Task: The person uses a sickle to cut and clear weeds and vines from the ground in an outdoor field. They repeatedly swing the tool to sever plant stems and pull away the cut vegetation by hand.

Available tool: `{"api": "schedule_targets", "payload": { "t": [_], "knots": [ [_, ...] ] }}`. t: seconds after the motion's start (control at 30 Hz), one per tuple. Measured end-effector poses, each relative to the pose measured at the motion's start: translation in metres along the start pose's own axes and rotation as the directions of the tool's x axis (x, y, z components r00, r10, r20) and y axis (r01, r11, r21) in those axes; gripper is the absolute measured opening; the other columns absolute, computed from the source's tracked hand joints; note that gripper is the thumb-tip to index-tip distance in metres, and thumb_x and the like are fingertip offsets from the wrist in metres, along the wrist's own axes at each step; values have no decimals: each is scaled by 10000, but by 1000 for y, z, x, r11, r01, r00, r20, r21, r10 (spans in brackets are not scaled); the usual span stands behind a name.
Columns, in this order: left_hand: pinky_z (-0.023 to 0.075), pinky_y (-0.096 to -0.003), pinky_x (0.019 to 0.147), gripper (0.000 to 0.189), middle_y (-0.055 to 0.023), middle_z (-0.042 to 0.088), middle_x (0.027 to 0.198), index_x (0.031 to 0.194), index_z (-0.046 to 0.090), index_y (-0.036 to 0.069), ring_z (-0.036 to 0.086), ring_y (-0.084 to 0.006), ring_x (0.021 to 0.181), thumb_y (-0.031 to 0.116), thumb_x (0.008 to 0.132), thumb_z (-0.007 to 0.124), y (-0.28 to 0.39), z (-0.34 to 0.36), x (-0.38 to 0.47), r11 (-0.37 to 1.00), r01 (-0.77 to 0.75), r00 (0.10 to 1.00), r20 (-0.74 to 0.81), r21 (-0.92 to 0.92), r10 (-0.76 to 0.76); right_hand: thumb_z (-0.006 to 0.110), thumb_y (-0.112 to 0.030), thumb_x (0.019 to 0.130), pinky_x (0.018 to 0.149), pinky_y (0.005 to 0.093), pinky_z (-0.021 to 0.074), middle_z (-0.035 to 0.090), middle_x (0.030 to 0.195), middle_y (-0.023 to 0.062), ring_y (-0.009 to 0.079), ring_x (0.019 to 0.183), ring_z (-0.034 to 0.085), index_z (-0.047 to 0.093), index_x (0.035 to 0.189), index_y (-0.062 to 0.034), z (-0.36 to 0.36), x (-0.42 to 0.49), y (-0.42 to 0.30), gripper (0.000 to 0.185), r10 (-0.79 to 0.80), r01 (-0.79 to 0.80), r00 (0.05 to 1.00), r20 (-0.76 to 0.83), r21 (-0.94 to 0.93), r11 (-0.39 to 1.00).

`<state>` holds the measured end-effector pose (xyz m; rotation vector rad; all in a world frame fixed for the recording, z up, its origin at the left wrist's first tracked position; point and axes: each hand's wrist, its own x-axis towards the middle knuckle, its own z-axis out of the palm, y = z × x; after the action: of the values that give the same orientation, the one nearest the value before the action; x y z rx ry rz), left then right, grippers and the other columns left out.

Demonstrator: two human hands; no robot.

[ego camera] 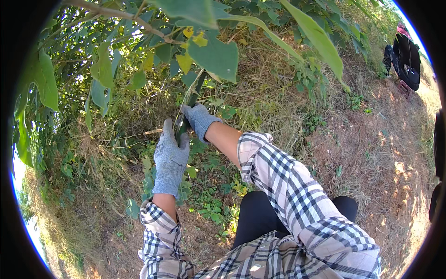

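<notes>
My right hand [200,120], in a grey knit glove, is closed around a long dark green shaft [198,86], which may be a tool's pole or handle. My left hand [170,157], gloved alike, is at the lower end of this shaft, its thumb and fingers spread on either side; how firmly it grips cannot be told. A thin pale stem or strip [187,96] runs along the shaft beside both hands. The upper end of the shaft goes out of sight behind a broad green leaf [214,55].
A brown branch [122,14] with large leaves hangs over the top left. Dry grass [271,80] and low green plants [212,205] cover the slope ahead. Bare reddish soil [369,153] lies to the right. A person in dark clothes [406,52] is at the upper right.
</notes>
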<state>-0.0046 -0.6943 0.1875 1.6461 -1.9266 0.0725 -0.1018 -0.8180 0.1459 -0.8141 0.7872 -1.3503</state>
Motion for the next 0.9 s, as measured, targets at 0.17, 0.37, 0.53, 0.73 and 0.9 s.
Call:
{"api": "schedule_targets", "payload": {
  "t": [0.17,0.37,0.53,0.73,0.9],
  "knots": [
    [499,-343,762,524,-182,664,930,1251,500,37,660,-287,844,205,777,650,-9,-13,20,986,-3,982,187,169,-29,622,-191,882,460,365,489,589,745,68,216,602,605,525,1004,-57,9,-11,-3,205,66,-75,997,50,208,975],
    [506,-337,731,398,-151,668,874,1095,599,-24,660,-216,812,151,742,659,-28,12,23,984,12,984,175,-180,20,604,-210,902,529,326,513,616,832,41,166,671,606,535,1060,-95,-6,-39,11,208,105,-142,964,243,141,980],
    [485,-277,601,329,-70,658,929,1154,574,-57,602,-121,753,-12,829,573,-35,40,45,840,192,977,176,-508,-117,623,-351,900,647,293,502,627,882,16,122,749,594,547,1098,-118,-22,-74,10,315,151,-160,939,310,3,987],
    [387,-255,481,364,-12,586,672,1108,636,-13,494,-91,546,110,769,687,-17,44,92,966,102,988,137,-239,-70,619,-299,894,703,255,464,598,943,39,122,827,589,294,1429,-28,-89,-137,7,683,199,-194,957,209,-46,980],
    [323,-281,427,167,2,522,596,842,663,10,449,-96,484,141,737,665,14,48,125,962,104,983,171,-252,-62,584,-217,922,790,301,526,632,1088,101,160,930,631,329,1411,-16,-181,-195,-24,587,216,-192,966,143,-163,968]
  ]
}}
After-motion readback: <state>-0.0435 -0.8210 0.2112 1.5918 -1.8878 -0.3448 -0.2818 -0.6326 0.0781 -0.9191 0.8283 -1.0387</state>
